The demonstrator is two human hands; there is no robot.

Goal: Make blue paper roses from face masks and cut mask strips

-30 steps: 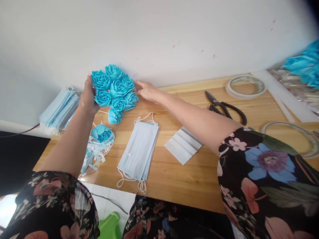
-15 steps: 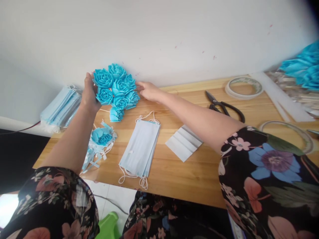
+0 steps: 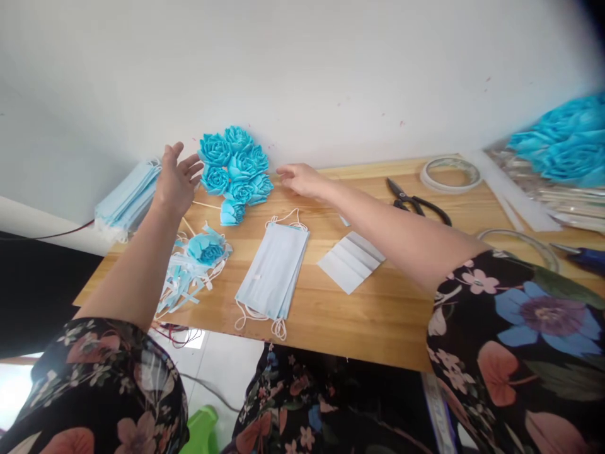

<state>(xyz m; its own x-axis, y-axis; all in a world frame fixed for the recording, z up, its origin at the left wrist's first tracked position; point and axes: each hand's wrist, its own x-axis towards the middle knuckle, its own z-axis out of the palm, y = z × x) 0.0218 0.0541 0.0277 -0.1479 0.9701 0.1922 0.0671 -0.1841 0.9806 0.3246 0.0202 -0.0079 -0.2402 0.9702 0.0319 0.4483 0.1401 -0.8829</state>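
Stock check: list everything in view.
Flower cluster: 1, blue, upper left
Scraps: uncounted, pale, left
Flower: 1, blue, by scraps
Mask stack: 1, whitish, centre
Mask bundle: 1, blue, left
Sheet: 1, grey, centre
Shears: 1, black, right
Rolls: 2, white, right
Strips: uncounted, white, right
Flowers: uncounted, blue, right
Tool: 1, blue, right
Item: 1, green, bottom
Table: 1, tan, below
Wall: 1, white, behind
Sleeves: 2, floral black, foreground
Left hand, right hand: 2, beside cluster
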